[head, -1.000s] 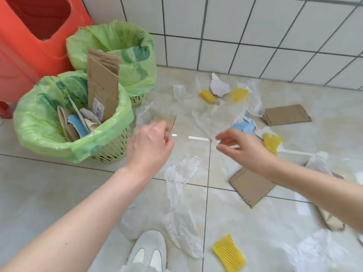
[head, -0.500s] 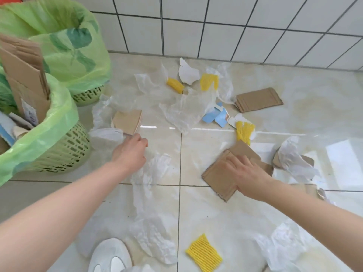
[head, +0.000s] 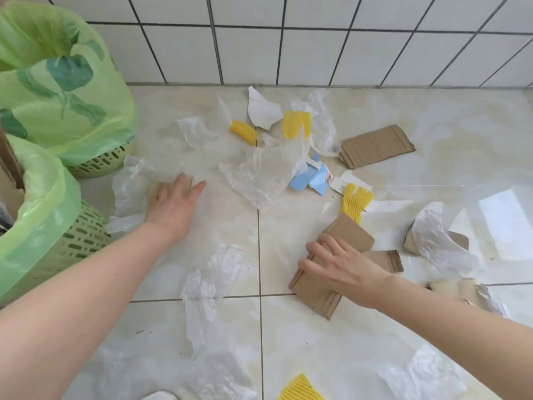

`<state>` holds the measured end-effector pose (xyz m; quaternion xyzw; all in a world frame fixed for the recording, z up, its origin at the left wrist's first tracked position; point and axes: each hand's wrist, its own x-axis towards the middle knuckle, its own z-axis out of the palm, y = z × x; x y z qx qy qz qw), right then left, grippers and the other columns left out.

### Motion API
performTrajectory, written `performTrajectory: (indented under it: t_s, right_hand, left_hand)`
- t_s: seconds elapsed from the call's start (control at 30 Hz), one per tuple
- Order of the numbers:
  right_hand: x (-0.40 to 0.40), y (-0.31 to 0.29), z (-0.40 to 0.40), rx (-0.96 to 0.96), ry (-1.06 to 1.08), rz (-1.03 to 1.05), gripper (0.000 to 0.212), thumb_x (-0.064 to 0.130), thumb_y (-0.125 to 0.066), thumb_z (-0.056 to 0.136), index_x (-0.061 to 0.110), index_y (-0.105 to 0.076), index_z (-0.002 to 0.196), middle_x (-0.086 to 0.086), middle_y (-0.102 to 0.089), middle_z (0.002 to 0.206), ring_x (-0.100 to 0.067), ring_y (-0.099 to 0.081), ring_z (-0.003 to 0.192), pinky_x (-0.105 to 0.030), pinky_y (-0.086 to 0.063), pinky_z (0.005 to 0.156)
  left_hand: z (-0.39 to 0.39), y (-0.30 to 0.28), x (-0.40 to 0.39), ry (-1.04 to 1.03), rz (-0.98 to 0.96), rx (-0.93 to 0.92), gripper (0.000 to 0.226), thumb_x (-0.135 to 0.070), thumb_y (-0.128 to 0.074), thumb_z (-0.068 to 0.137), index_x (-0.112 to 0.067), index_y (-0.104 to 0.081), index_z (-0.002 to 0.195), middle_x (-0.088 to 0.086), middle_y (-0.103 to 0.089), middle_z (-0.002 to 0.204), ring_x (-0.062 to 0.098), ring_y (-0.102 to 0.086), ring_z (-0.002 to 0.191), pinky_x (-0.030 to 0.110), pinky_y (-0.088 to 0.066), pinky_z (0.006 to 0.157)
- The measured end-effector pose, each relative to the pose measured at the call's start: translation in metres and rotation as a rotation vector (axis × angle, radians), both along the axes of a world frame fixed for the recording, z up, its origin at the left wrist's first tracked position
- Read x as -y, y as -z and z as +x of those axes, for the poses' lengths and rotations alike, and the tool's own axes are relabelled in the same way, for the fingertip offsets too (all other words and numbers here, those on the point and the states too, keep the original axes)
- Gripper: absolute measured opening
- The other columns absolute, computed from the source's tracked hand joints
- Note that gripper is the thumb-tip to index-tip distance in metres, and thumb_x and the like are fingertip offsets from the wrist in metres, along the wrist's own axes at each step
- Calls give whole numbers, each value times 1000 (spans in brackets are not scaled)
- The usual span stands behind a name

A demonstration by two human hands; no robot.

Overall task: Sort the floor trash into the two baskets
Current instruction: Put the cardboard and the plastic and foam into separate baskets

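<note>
Here my right hand (head: pixel 337 262) at four o'clock curls its fingers over a cardboard piece (head: pixel 317 290) on the floor, gripping its edge. My left hand (head: pixel 173 203) at nine o'clock lies flat, fingers straight, on a small cardboard scrap (head: pixel 155 188) beside the two baskets (head: pixel 86 243).

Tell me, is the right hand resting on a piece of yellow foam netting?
No, the right hand grips a brown cardboard piece on the floor; the nearest yellow foam net lies apart from it.
</note>
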<state>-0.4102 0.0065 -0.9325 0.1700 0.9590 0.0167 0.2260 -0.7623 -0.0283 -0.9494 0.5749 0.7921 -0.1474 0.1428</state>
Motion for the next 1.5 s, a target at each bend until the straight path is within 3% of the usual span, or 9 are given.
performTrajectory:
  t_s: [0.13, 0.27, 0.6, 0.73, 0.83, 1.0, 1.1, 1.23, 1.5]
  right_hand:
    - [-4, 1, -6, -100, -87, 18, 96, 7, -69, 46, 24, -36, 134, -8, -49, 107, -31, -51, 94, -36, -50, 83]
    - [-4, -2, -15, -132, -155, 77, 57, 6, -60, 45, 16, -52, 100, -7, -52, 99, -30, -53, 91, -35, -46, 85]
    - [-9, -31, -12, -282, -118, 164, 47, -10, -46, 50, 12, -45, 91, -3, -48, 75, -25, -48, 65, -57, -45, 91]
    - [7, -48, 1, -397, -65, 205, 45, -10, -28, 59, 12, -48, 92, -3, -49, 76, -26, -47, 65, -56, -43, 92]
    - [27, -50, 19, -430, 43, 211, 41, -9, -40, 63, 15, -50, 94, 0, -50, 78, -25, -49, 68, -55, -40, 93]
    - [56, -42, 71, -441, 388, 59, 38, 1, -69, 67, 25, -52, 91, 8, -50, 77, -19, -53, 74, -38, -35, 87]
    - [69, -42, 106, -465, 588, -86, 31, 12, -66, 75, 30, -47, 90, 13, -51, 79, -14, -54, 72, -24, -29, 71]
    - [74, -46, 141, -483, 878, -309, 14, 16, -47, 91, 25, -41, 83, 12, -45, 82, -12, -47, 78, -26, -36, 68]
    - [50, -32, 183, -537, 1280, -342, 10, 14, -51, 85, 12, -47, 76, 4, -45, 81, -14, -45, 78, -23, -34, 66]
  left_hand:
    - [-9, -2, -10, -62, -140, -12, 101, -5, -54, 80, -45, 12, 146, 8, 9, 159, 43, -12, 140, 49, -23, 112]
    - [-15, -2, -13, -2, -148, -42, 99, -15, -54, 80, -46, 13, 145, 8, -11, 154, 40, -27, 127, 48, -30, 102]
    - [1, -2, 4, 59, -18, 23, 61, -11, -41, 92, -21, -20, 149, 8, -43, 135, 34, -47, 117, 45, -44, 88]
    - [26, -19, 20, 42, 317, 127, 61, -9, -47, 91, -20, -28, 148, 8, -51, 132, 36, -56, 106, 44, -46, 81]
    - [64, -38, 29, -77, 537, 340, 58, -7, -51, 89, -16, -35, 144, 9, -50, 135, 36, -56, 111, 46, -46, 87]
    - [117, -54, 36, 73, 567, 496, 54, -5, -55, 87, -21, -42, 137, -1, -57, 128, 31, -60, 105, 40, -47, 83]
    - [143, -54, 36, 90, 488, 603, 45, -9, -55, 89, -28, -45, 129, -9, -62, 117, 24, -60, 99, 32, -45, 77]
    - [175, -48, 33, 78, 310, 705, 34, -9, -53, 88, -32, -53, 112, -14, -59, 82, 19, -57, 77, 27, -39, 65]
    - [244, -30, 7, 219, -49, 779, 4, -21, -55, 85, -21, -54, 89, 0, -64, 81, 21, -58, 74, 31, -46, 65]
